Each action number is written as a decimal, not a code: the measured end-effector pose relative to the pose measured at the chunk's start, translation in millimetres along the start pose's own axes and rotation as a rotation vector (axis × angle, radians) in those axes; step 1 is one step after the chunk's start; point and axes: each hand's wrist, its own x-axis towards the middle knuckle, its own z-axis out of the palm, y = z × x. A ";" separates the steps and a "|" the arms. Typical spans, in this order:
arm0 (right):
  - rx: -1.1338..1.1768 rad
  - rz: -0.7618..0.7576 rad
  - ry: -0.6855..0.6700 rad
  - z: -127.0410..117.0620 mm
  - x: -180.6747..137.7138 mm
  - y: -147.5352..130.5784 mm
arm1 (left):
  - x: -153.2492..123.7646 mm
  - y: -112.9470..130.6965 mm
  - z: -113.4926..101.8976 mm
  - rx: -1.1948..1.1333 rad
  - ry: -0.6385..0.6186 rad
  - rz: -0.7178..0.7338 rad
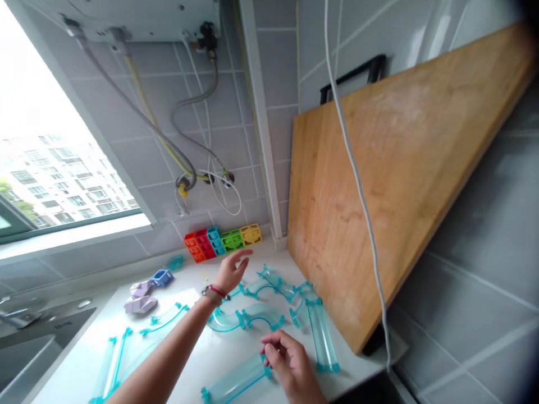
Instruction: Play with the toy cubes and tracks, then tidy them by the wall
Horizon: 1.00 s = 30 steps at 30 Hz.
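Note:
My left hand (233, 270) is stretched out over the counter, fingers reaching forward and apart from the thumb, with nothing visible in it. Just beyond it stands a row of block frames: red-orange (199, 247), blue (216, 241), green (232, 240) and yellow (251, 234). My right hand (288, 359) has its fingers curled in against the thumb, above the end of a straight clear teal track piece (238, 379). Whether it touches that piece or pinches anything small is unclear. Curved teal track pieces (263, 317) lie between and beyond the hands.
Another straight track piece (322, 334) lies to the right, near a wooden board (357, 196) leaning on the wall. A white cable (357, 179) hangs before it. Lilac blocks (141, 303) and a blue block (162, 277) sit at left, near the sink (50, 336).

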 end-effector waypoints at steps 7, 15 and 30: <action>-0.055 -0.016 0.002 -3.6 0.1 2.8 | -195.8 41.1 -43.9 -0.310 0.013 -0.165; -0.140 -0.063 0.049 -1.8 0.5 3.5 | -270.8 8.4 -39.2 -0.036 0.102 -0.102; -0.228 -0.113 0.132 5.4 1.3 -3.1 | -275.0 7.1 -30.3 -0.034 0.010 0.037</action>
